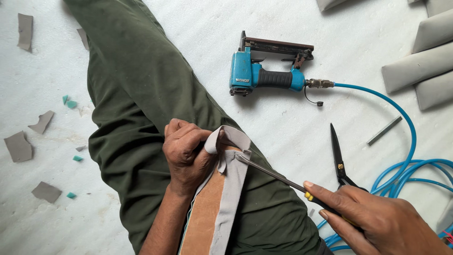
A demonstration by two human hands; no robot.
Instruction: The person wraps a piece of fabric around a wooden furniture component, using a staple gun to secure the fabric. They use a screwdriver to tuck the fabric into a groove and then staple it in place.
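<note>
head cam: left hand [188, 153] fingers clenched on grey fabric strip [233, 177] wrapped over wood panel [205, 215] on green-trousered thigh. right hand [377, 219] grips screwdriver [276, 174], tip at fabric fold. blue pneumatic stapler [266, 75] & scissors [339, 158] nearby on floor.

One staple gun [264, 71], one scissors [339, 160], four cushions [415, 66].

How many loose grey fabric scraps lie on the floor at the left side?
6 at least: top-left corner, beside the trouser leg, left middle, left edge, one tiny, lower left. The leg may hide more.
</note>
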